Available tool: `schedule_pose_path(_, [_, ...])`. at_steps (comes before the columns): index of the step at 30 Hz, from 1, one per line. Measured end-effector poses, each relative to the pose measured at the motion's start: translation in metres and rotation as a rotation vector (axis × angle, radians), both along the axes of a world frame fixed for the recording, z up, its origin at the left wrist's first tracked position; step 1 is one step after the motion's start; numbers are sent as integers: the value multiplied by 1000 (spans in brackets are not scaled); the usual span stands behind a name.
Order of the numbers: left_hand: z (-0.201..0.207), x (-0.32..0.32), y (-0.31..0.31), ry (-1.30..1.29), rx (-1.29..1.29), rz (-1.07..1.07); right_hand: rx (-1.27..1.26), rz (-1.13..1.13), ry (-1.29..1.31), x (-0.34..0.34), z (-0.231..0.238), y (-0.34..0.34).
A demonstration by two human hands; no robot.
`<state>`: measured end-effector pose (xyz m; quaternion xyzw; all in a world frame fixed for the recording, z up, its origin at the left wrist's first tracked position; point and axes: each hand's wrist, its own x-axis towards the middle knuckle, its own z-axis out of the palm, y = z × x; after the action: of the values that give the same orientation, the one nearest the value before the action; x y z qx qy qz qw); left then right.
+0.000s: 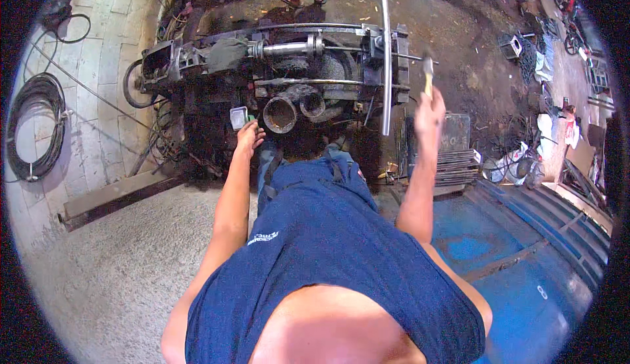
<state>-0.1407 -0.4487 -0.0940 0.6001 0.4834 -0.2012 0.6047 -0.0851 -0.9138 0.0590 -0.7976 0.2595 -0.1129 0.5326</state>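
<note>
You are clamping a tool in your right hand, upper right of centre, its head blurring, your left hand is touching a tub left of centre, grip unclear, a machine is spanning upper centre.

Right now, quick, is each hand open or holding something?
Left hand: at a small pale container; grip can't be told.
Right hand: closed around a pale-handled tool.

hands: 2 | handled tool: 1 | tub: 1 | pipe mouths: 2 | large cable coil: 1
</note>
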Motion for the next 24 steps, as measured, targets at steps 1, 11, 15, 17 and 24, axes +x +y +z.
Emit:
schedule_pose_path(1, [-3, 2, 3, -7, -12, -10, -41, 55, -2, 6, 8, 26])
schedule_pose_path(11, [-11, 12, 28, 31, -203, -143, -343, 387, 101, 71, -45, 186])
schedule_pose_path(15, [-12, 14, 28, 43, -269, -104, -527, 433, 168, 92, -72, 194])
schedule_pose_path(17, [-11, 13, 27, 32, -280, -73, -535, 517, 252, 90, -78, 198])
schedule_pose_path(24, [-17, 12, 28, 25, -271, -55, -349, 525, 295, 22, -71, 181])
